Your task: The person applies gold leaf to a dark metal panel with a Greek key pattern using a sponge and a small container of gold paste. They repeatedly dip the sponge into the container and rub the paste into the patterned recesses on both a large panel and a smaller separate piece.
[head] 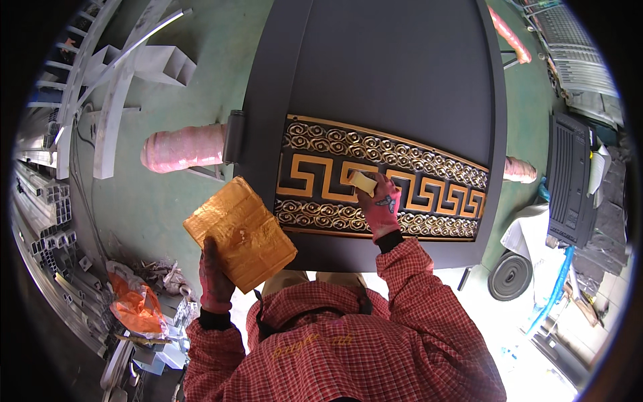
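My left hand [217, 274], in a stained glove, grips the lower left edge of a flat board coated in gold paint [246, 231], beside the near left corner of a dark grey metal door panel [382, 65]. In my gloved right hand [383, 201] is a small yellowish sponge block [362, 184]. The sponge is over the meander-pattern ornamental band [311, 176] at the panel's near end; whether it presses on the surface I cannot tell. Gold colours the meander's raised lines, and rows of scroll relief [326, 213] with gold highlights run on both sides of it.
Pink-wrapped supports [183, 149] jut out under the panel. A hinge cylinder [233, 136] projects from its left edge. Metal tubes [45, 201] are stacked at left, near an orange-and-white bag [135, 301]. At right are a dark roll [510, 276] and a dark slatted panel [570, 176].
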A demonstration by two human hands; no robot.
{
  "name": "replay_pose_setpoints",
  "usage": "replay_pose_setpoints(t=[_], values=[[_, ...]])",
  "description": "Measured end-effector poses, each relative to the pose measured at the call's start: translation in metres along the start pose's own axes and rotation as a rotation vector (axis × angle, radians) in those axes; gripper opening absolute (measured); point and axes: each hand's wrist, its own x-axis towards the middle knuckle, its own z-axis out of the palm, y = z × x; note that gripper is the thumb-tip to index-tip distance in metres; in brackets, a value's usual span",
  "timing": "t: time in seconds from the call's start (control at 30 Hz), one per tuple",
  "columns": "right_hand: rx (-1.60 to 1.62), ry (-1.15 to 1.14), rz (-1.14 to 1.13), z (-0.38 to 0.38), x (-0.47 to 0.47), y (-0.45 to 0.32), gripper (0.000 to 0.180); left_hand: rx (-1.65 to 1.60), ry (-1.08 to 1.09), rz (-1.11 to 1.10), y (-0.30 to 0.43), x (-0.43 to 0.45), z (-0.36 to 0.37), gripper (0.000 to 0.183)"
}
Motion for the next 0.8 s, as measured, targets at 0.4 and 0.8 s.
replay_pose_setpoints(t=[0.4, 0.8], values=[[-0.098, 0.036, -0.069, -0.005, 0.009, 0.018, 0.031, -0.002, -0.018, -0.022, 0.003, 0.006, 0.01, 0.064], [-0.205, -0.122, -0.279, -0.02, 0.002, 0.036, 0.033, 0.027, 0.019, -0.052, 0.001, 0.012, 0.008, 0.064]])
